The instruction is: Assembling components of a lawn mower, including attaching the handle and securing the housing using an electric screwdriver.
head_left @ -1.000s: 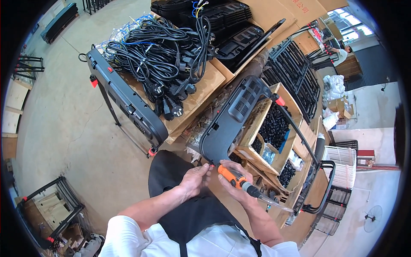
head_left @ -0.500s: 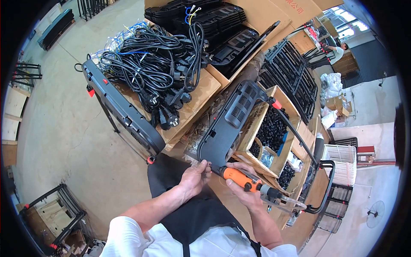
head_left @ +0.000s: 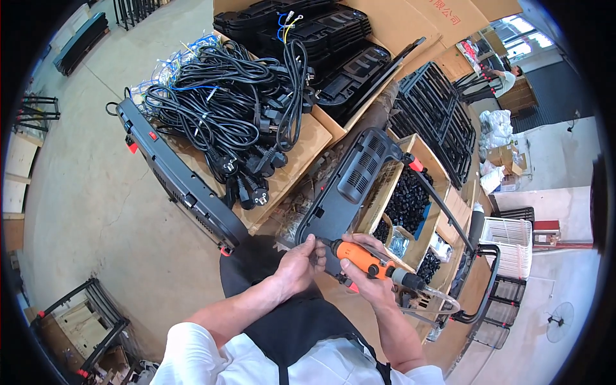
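A long black plastic panel (head_left: 351, 186) with a vented grille lies across a cardboard box, its near end toward me. My left hand (head_left: 296, 266) grips that near end with fingers curled over its edge. My right hand (head_left: 369, 282) is closed around an orange and grey powered screwdriver (head_left: 362, 260), whose tip points at the panel right beside my left fingers. A clear hose (head_left: 436, 301) runs from the back of the tool.
A pile of black power cables (head_left: 231, 122) lies on cardboard to the left, beside a long black bar (head_left: 179, 183). Boxes of small black parts (head_left: 410, 199) sit to the right. Black wire grilles (head_left: 436, 122) and stacked panels (head_left: 321, 38) are behind. A person stands far back at the right.
The view has shifted slightly closer. My right hand has brought the screwdriver tip up to the panel end next to my left hand, which stays on the panel.
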Tool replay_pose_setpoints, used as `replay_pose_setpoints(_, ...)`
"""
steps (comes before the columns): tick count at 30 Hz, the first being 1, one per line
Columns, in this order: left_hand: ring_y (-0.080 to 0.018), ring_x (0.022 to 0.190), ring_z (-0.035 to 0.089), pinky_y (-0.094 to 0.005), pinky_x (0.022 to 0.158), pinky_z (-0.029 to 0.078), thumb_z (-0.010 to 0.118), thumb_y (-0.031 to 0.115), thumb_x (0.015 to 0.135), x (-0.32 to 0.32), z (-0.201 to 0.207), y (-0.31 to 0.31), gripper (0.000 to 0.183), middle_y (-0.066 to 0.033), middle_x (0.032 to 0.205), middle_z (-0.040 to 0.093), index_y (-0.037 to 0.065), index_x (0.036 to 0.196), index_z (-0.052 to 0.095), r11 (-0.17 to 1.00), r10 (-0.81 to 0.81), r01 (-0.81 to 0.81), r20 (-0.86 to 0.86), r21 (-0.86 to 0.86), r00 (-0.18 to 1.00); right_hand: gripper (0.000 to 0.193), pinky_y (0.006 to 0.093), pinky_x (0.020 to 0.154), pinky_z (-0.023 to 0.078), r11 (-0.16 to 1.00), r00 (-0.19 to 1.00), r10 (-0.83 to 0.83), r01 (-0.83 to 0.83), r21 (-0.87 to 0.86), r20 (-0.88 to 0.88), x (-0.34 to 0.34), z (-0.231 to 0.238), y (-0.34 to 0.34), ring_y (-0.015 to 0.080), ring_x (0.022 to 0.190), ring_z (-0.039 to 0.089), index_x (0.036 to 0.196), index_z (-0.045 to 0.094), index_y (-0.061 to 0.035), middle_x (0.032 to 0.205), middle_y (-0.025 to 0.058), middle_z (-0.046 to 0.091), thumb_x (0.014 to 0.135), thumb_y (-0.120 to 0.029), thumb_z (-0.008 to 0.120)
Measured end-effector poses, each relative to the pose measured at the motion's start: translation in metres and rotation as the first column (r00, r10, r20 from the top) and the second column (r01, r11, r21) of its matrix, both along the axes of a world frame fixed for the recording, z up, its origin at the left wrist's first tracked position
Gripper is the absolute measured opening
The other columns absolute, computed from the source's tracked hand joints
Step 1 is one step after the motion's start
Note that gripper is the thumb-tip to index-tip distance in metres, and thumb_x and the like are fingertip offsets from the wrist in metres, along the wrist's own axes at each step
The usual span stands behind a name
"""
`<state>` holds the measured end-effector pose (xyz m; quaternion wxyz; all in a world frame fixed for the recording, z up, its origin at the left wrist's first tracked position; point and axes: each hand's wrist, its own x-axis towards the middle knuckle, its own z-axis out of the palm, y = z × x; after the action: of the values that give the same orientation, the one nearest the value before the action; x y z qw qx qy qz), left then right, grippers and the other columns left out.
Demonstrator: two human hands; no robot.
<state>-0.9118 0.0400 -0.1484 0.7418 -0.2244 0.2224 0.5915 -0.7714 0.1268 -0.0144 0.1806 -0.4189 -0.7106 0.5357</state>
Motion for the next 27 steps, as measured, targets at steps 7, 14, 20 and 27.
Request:
replay_pose_setpoints(7, -0.0172, 0.091, 0.066, -0.0342, 0.082, 0.054, 0.044, 0.031, 0.116, -0.009, 0.016, -0.007, 0.035, -0.006, 0.1, 0.07, 0.004, 0.121, 0.065, 0.977, -0.177, 0.205, -0.303, 0.06, 0.936, 0.053, 0.0413, 0.111, 0.052, 0.996, 0.999, 0.039, -0.04, 0.073, 0.023, -0.029, -0.016, 0.015, 0.026, 0.127, 0.065, 0.138, 0.055, -0.0003, 0.135, 0.017, 0.068, 0.09, -0.001, 0.077)
replay_pose_setpoints(14, -0.0103, 0.08, 0.06, -0.0273, 0.072, 0.05, 0.053, 0.028, 0.113, -0.014, 0.005, -0.014, 0.027, 0.0012, 0.092, 0.065, 0.006, 0.114, 0.07, 0.958, -0.188, 0.254, -0.381, 0.132, 0.906, 0.043, 0.0365, 0.103, 0.056, 0.995, 0.994, 0.076, -0.081, 0.052, 0.082, -0.046, -0.021, 0.021, 0.022, 0.118, 0.07, 0.13, 0.064, -0.0028, 0.13, 0.0129, 0.072, 0.09, -0.01, 0.079)
replay_pose_setpoints(20, -0.0095, 0.074, 0.055, -0.0254, 0.069, 0.048, 0.06, 0.026, 0.11, -0.024, -0.003, -0.022, 0.03, 0.0027, 0.088, 0.06, 0.003, 0.125, 0.071, 0.95, -0.235, 0.303, -0.454, 0.082, 0.86, 0.035, 0.038, 0.102, 0.057, 0.983, 0.985, 0.131, -0.144, 0.118, 0.113, -0.053, -0.017, 0.018, 0.0242, 0.116, 0.072, 0.12, 0.066, -0.002, 0.13, 0.0158, 0.072, 0.089, -0.009, 0.08)
replay_pose_setpoints(27, -0.012, 0.089, 0.065, -0.0273, 0.08, 0.054, 0.065, 0.02, 0.107, -0.039, -0.001, -0.024, 0.026, -0.0042, 0.101, 0.069, 0.0, 0.124, 0.069, 0.962, -0.186, 0.248, -0.398, 0.111, 0.898, 0.039, 0.038, 0.103, 0.056, 0.979, 0.983, 0.131, -0.149, 0.137, 0.127, -0.053, -0.023, 0.019, 0.0246, 0.118, 0.071, 0.124, 0.065, -0.0027, 0.13, 0.016, 0.072, 0.089, -0.009, 0.08)
